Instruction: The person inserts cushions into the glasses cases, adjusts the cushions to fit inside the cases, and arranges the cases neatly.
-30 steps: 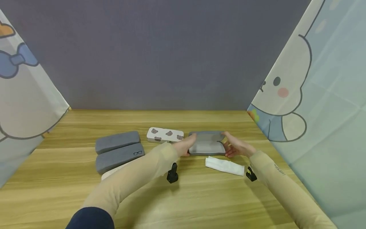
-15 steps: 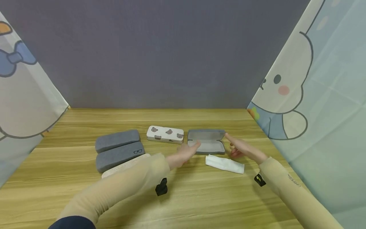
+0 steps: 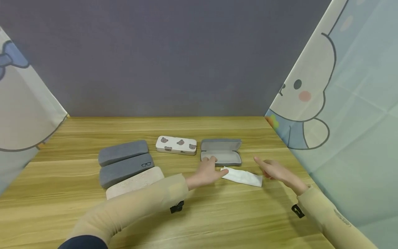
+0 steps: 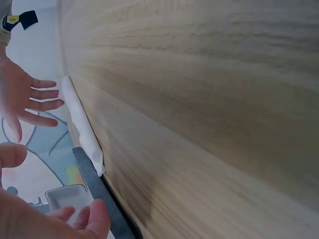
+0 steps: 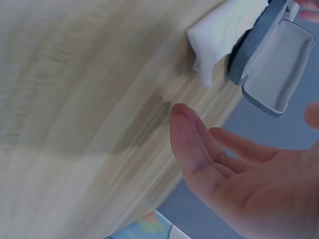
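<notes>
A grey glasses case (image 3: 228, 157) stands with its lid up on the wooden table, its pale lining showing. Just in front of it lies a folded white cloth (image 3: 244, 177). My left hand (image 3: 205, 174) is over the case's front left corner, fingers spread, thumb toward the cloth's left end; it grips nothing. In the left wrist view its fingertips (image 4: 99, 219) overlap the case's edge (image 4: 94, 174). To the right of the cloth hovers my right hand (image 3: 273, 169), holding nothing. In the right wrist view that hand (image 5: 244, 179) has its fingers loosely bent, apart from the cloth (image 5: 224, 37).
A white case with bear prints (image 3: 176, 145) lies left of the lidded one. Farther left, two closed grey cases (image 3: 124, 152) and a speckled cream case (image 3: 135, 181) lie side by side. A grey partition (image 3: 168, 58) and printed curtains (image 3: 351, 103) enclose the table.
Both hands have come away from the case's sides. The left moved toward me and to the cloth's left end; the right drew back to the right. The case stays in place, lid up.
</notes>
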A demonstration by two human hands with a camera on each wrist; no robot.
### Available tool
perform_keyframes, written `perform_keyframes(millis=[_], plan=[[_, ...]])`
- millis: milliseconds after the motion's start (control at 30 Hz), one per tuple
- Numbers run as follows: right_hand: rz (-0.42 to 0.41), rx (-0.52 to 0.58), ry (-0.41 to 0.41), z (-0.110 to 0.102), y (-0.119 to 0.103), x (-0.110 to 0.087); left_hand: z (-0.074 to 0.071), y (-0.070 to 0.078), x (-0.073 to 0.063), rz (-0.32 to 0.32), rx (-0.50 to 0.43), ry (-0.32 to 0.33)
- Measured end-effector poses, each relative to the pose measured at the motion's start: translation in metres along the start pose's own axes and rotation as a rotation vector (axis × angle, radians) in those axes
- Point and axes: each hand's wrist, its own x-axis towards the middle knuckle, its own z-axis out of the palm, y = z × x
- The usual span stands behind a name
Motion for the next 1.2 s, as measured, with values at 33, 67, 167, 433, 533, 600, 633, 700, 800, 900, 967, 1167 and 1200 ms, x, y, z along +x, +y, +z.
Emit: perform_keyframes(millis=[33, 67, 167, 433, 533, 600, 633, 700, 800, 900, 967, 1167, 1200], plan=[[-0.008, -0.009, 0.007, 0.001, 0.001, -0.001, 0.001, 0.001, 0.001, 0.017, 0.018, 0.001], [-0.014, -0.011, 0.011, 0.002, 0.002, -0.003, 0.002, 0.002, 0.001, 0.032, 0.037, 0.003], [-0.015, -0.024, 0.015, 0.005, 0.005, -0.006, 0.007, 0.005, 0.004, 0.065, 0.09, -0.005], [-0.057, -0.159, 0.044, 0.015, 0.013, -0.012, 0.015, 0.01, 0.012, 0.054, 0.273, -0.047], [-0.103, -0.171, 0.065, 0.019, 0.015, -0.012, 0.017, 0.01, 0.014, 0.044, 0.325, -0.053], [-0.143, -0.184, 0.08, 0.022, 0.016, -0.012, 0.018, 0.01, 0.015, 0.043, 0.353, -0.055], [-0.161, -0.198, 0.092, 0.023, 0.016, -0.012, 0.019, 0.01, 0.015, 0.044, 0.362, -0.055], [-0.195, -0.216, 0.115, 0.026, 0.018, -0.012, 0.02, 0.01, 0.015, 0.052, 0.384, -0.056], [-0.249, -0.267, 0.168, 0.032, 0.021, -0.012, 0.022, 0.011, 0.013, 0.06, 0.407, -0.052], [-0.269, -0.32, 0.216, 0.036, 0.024, -0.013, 0.025, 0.011, 0.011, 0.083, 0.464, -0.049], [-0.264, -0.345, 0.237, 0.039, 0.025, -0.014, 0.026, 0.011, 0.01, 0.101, 0.493, -0.043], [-0.248, -0.376, 0.299, 0.044, 0.025, -0.016, 0.029, 0.012, 0.011, 0.151, 0.538, -0.022], [-0.248, -0.376, 0.307, 0.045, 0.026, -0.016, 0.028, 0.012, 0.012, 0.158, 0.54, -0.023]])
